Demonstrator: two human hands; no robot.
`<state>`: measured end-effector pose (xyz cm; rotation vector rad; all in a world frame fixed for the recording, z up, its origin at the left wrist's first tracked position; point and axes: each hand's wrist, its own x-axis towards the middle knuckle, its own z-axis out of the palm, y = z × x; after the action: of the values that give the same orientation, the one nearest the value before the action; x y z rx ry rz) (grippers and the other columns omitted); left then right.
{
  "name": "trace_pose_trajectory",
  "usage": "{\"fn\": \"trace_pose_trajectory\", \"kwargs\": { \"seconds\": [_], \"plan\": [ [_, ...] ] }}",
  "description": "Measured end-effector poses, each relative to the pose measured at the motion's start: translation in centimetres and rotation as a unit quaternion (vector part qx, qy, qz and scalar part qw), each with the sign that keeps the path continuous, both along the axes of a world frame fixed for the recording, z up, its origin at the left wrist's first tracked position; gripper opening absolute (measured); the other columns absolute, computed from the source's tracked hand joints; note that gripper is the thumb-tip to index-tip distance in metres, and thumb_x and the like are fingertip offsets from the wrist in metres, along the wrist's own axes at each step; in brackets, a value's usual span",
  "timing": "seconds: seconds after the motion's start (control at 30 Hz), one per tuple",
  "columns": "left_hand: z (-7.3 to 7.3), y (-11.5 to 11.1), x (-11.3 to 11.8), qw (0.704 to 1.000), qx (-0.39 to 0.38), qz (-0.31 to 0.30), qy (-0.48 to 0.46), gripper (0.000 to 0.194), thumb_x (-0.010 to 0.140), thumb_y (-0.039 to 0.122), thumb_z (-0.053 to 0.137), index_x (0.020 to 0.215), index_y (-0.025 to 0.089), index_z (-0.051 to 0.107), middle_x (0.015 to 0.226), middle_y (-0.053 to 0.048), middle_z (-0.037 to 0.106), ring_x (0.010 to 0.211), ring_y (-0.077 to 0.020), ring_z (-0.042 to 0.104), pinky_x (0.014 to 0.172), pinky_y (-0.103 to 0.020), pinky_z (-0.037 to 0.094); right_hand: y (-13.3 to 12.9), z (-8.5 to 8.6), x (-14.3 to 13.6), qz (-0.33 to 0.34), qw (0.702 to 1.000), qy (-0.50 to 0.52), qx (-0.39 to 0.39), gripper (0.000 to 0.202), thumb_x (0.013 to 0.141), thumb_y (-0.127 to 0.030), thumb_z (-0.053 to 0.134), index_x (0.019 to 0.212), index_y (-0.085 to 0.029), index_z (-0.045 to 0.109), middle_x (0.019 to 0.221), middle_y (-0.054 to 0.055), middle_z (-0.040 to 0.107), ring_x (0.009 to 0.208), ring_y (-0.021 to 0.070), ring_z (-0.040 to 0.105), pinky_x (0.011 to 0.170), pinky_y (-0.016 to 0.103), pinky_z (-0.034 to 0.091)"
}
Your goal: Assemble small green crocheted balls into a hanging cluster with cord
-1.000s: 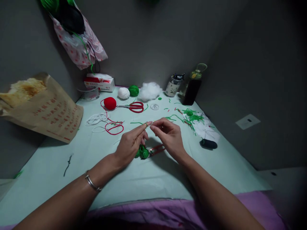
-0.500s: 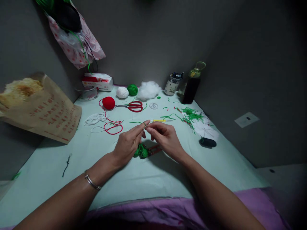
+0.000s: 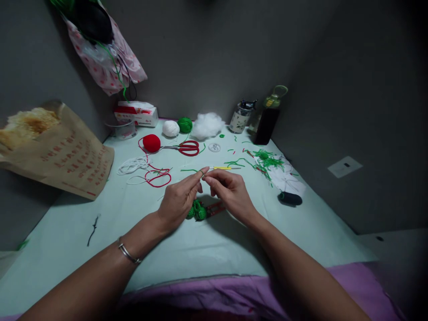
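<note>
My left hand [image 3: 180, 196] and my right hand [image 3: 232, 191] meet fingertip to fingertip above the middle of the table. Both are closed in a pinch, and what lies between the fingertips is too small to make out. Below them, partly hidden by my left hand, rests a green knitted piece [image 3: 199, 211] with a dark red strip [image 3: 215, 208] beside it. A yellow-handled crochet hook [image 3: 222, 168] lies just beyond my fingertips, with a green yarn piece [image 3: 189, 170] to its left.
Red scissors [image 3: 189, 148], a red yarn ball [image 3: 151, 143], a white ball [image 3: 170, 129], a green ball [image 3: 185, 125] and stuffing [image 3: 207, 125] lie farther back. A paper bag [image 3: 83, 160] stands left; a bottle [image 3: 267, 120] and green scraps [image 3: 267, 162] are right.
</note>
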<state>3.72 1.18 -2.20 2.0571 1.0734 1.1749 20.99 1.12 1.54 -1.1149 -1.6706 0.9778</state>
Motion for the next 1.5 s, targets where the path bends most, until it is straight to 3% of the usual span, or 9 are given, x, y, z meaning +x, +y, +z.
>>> {"fn": "trace_pose_trajectory", "kwargs": {
  "seconds": [0.3, 0.7, 0.83, 1.1, 1.27, 1.5],
  "plan": [
    [-0.4, 0.2, -0.1, 0.999, 0.019, 0.021, 0.039, 0.046, 0.1, 0.021, 0.041, 0.142, 0.024, 0.058, 0.085, -0.001, 0.067, 0.064, -0.0119, 0.057, 0.066, -0.023, 0.047, 0.5, -0.1, 0.1, 0.014, 1.0, -0.005, -0.013, 0.02, 0.092, -0.033, 0.059, 0.082, -0.017, 0.068, 0.058, -0.004, 0.051, 0.054, 0.0106, 0.043, 0.055, 0.025, 0.034],
    [-0.9, 0.4, -0.3, 0.992, 0.077, 0.033, 0.094, 0.046, 0.101, 0.018, 0.041, 0.145, 0.021, 0.054, 0.083, -0.001, 0.068, 0.067, -0.0123, 0.061, 0.064, -0.023, 0.048, 0.5, -1.0, 0.0, -0.016, 0.99, -0.106, 0.09, 0.014, 0.093, -0.022, 0.057, 0.087, -0.017, 0.069, 0.064, -0.003, 0.055, 0.056, 0.0097, 0.043, 0.057, 0.023, 0.034],
    [-0.7, 0.4, -0.1, 0.989, 0.085, 0.043, 0.114, 0.045, 0.103, 0.022, 0.039, 0.146, 0.022, 0.052, 0.097, -0.004, 0.07, 0.083, -0.016, 0.066, 0.075, -0.027, 0.053, 0.7, -1.0, 0.1, -0.014, 0.989, -0.106, 0.107, 0.016, 0.092, -0.022, 0.057, 0.083, -0.016, 0.069, 0.066, -0.002, 0.057, 0.058, 0.0099, 0.044, 0.059, 0.023, 0.035],
    [-0.3, 0.5, 0.2, 0.981, 0.09, 0.08, 0.149, 0.042, 0.101, 0.018, 0.04, 0.138, 0.023, 0.059, 0.126, -0.011, 0.06, 0.109, -0.0225, 0.064, 0.086, -0.035, 0.055, 1.5, -1.6, 0.4, -0.003, 0.995, -0.079, 0.064, 0.017, 0.091, -0.025, 0.057, 0.091, -0.016, 0.071, 0.072, 0.0, 0.063, 0.061, 0.0108, 0.047, 0.06, 0.023, 0.036],
    [-0.3, 0.6, 0.2, 0.982, 0.08, 0.074, 0.155, 0.041, 0.1, 0.015, 0.04, 0.135, 0.021, 0.06, 0.137, -0.013, 0.056, 0.121, -0.0261, 0.06, 0.099, -0.042, 0.053, 1.8, -1.6, 0.4, 0.003, 0.998, -0.056, 0.031, 0.018, 0.09, -0.026, 0.057, 0.086, -0.015, 0.071, 0.065, -0.003, 0.056, 0.057, 0.0102, 0.042, 0.058, 0.024, 0.034],
    [-0.3, 0.6, 0.2, 0.981, 0.068, 0.07, 0.17, 0.041, 0.099, 0.014, 0.04, 0.134, 0.019, 0.061, 0.144, -0.015, 0.053, 0.124, -0.0292, 0.059, 0.101, -0.048, 0.052, 1.9, -1.9, 0.5, 0.013, 1.0, -0.024, 0.002, 0.018, 0.088, -0.03, 0.059, 0.08, -0.016, 0.067, 0.06, -0.005, 0.048, 0.056, 0.0102, 0.038, 0.056, 0.025, 0.031]
  ]
}}
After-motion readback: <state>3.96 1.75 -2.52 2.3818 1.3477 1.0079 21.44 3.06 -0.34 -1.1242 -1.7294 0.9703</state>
